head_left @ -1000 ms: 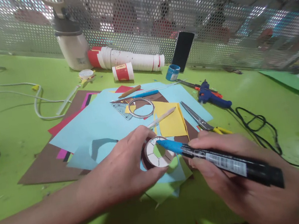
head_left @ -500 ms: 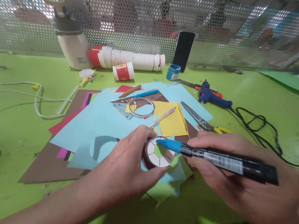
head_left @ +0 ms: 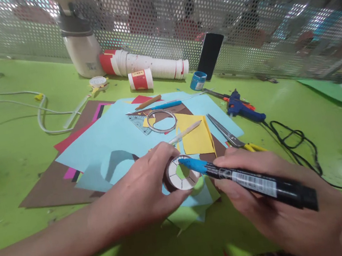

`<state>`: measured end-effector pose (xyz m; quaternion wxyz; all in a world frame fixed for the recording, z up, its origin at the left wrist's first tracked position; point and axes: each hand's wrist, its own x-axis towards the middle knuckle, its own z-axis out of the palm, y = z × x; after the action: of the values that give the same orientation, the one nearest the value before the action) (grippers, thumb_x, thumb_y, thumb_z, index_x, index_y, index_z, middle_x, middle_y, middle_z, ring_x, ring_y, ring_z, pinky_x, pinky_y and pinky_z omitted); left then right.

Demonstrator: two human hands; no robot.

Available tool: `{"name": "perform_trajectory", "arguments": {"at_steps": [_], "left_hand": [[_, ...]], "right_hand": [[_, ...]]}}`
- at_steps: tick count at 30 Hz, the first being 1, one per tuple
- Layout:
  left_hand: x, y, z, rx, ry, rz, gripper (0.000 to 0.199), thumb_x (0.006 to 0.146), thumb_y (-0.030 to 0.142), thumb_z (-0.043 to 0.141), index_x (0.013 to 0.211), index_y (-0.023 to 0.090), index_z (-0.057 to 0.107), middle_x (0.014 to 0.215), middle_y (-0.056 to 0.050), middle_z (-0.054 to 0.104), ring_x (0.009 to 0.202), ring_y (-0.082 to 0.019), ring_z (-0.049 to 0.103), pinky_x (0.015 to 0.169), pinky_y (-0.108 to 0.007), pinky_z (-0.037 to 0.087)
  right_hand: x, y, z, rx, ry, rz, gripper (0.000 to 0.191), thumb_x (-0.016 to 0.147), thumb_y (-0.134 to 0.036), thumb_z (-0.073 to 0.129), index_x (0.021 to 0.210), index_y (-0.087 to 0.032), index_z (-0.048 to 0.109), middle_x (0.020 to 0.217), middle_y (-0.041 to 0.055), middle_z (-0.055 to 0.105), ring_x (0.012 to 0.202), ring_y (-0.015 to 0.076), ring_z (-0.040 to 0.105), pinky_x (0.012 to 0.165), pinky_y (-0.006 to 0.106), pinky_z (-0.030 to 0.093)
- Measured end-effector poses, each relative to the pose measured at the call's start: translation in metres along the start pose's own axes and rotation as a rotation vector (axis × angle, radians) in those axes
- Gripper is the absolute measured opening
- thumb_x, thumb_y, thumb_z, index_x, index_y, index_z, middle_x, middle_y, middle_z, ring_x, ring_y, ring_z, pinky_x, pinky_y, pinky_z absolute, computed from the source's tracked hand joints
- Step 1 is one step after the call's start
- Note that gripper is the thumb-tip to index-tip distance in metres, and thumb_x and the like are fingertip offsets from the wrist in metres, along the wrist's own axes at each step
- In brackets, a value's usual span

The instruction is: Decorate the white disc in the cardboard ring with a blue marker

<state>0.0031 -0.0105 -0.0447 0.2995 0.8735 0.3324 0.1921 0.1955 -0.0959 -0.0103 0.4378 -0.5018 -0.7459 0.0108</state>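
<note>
Between the thumb and fingers of my left hand (head_left: 154,181) is a small round white piece (head_left: 174,181), like a paper cup's base, with black lines and a green hexagon-like opening or patch in its middle. My right hand (head_left: 282,197) grips a black marker (head_left: 258,183) with a blue front end. The marker's blue tip rests at the far edge of the white piece, on or just over it. Beneath both hands lie sheets of light blue paper (head_left: 95,155) and a piece of yellow paper (head_left: 194,137). A white pencil-like stick (head_left: 187,132) lies just beyond my left hand.
Scissors (head_left: 224,131) and a blue glue gun (head_left: 244,109) with a looping black cord lie to the right. Farther back are a paint jar (head_left: 198,81), a phone (head_left: 211,56), stacked paper cups (head_left: 152,65) and a spray bottle (head_left: 84,51). A perforated screen (head_left: 156,20) stands behind.
Hardly anything differs. Both hands keep their hold, and the marker tip stays at the far edge of the white piece. The whole view has shifted very slightly.
</note>
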Motion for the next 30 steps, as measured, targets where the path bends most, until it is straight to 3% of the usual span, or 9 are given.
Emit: {"name": "perform_trajectory", "arguments": {"at_steps": [10, 19, 23, 27, 30], "left_hand": [[0.001, 0.004, -0.004, 0.004, -0.058, -0.056, 0.027, 0.084, 0.034, 0.062, 0.105, 0.023, 0.048, 0.105, -0.003, 0.062, 0.094, -0.022, 0.064, 0.076, -0.034, 0.05], [0.002, 0.003, -0.006, -0.012, -0.048, -0.064, 0.036, 0.08, 0.028, 0.063, 0.111, 0.024, 0.046, 0.107, -0.003, 0.063, 0.096, -0.022, 0.064, 0.079, -0.033, 0.05], [0.002, 0.003, -0.006, -0.015, -0.033, -0.06, 0.034, 0.081, 0.03, 0.064, 0.11, 0.025, 0.047, 0.108, -0.002, 0.063, 0.094, -0.021, 0.064, 0.076, -0.033, 0.051], [0.001, 0.001, -0.004, -0.027, -0.013, -0.037, 0.033, 0.083, 0.034, 0.064, 0.11, 0.026, 0.047, 0.108, -0.001, 0.064, 0.091, -0.021, 0.065, 0.071, -0.032, 0.051], [0.001, 0.0, -0.002, -0.023, 0.019, -0.022, 0.034, 0.082, 0.033, 0.065, 0.11, 0.026, 0.048, 0.107, -0.001, 0.065, 0.091, -0.022, 0.066, 0.069, -0.032, 0.051]], "right_hand": [[0.003, -0.005, 0.001, -0.02, -0.032, 0.029, 0.017, 0.083, -0.013, 0.066, 0.098, -0.02, 0.064, 0.082, 0.0004, 0.074, 0.072, 0.012, 0.072, 0.066, 0.017, 0.058], [0.006, -0.006, 0.002, -0.133, -0.125, -0.085, 0.01, 0.09, -0.022, 0.059, 0.099, -0.019, 0.062, 0.069, 0.0032, 0.07, 0.066, 0.0197, 0.071, 0.052, 0.027, 0.054], [0.003, -0.004, -0.008, -0.138, -0.137, -0.041, 0.008, 0.092, -0.028, 0.058, 0.093, -0.023, 0.064, 0.07, 0.0013, 0.07, 0.061, 0.0164, 0.07, 0.055, 0.023, 0.057], [-0.007, 0.002, -0.022, -0.199, -0.081, -0.016, 0.024, 0.087, -0.037, 0.066, 0.107, -0.023, 0.065, 0.087, 0.0041, 0.076, 0.08, 0.0209, 0.074, 0.076, 0.029, 0.061], [-0.008, 0.004, -0.021, -0.131, -0.086, -0.045, 0.022, 0.086, -0.03, 0.069, 0.106, -0.023, 0.064, 0.087, 0.0023, 0.075, 0.081, 0.018, 0.073, 0.075, 0.024, 0.061]]}}
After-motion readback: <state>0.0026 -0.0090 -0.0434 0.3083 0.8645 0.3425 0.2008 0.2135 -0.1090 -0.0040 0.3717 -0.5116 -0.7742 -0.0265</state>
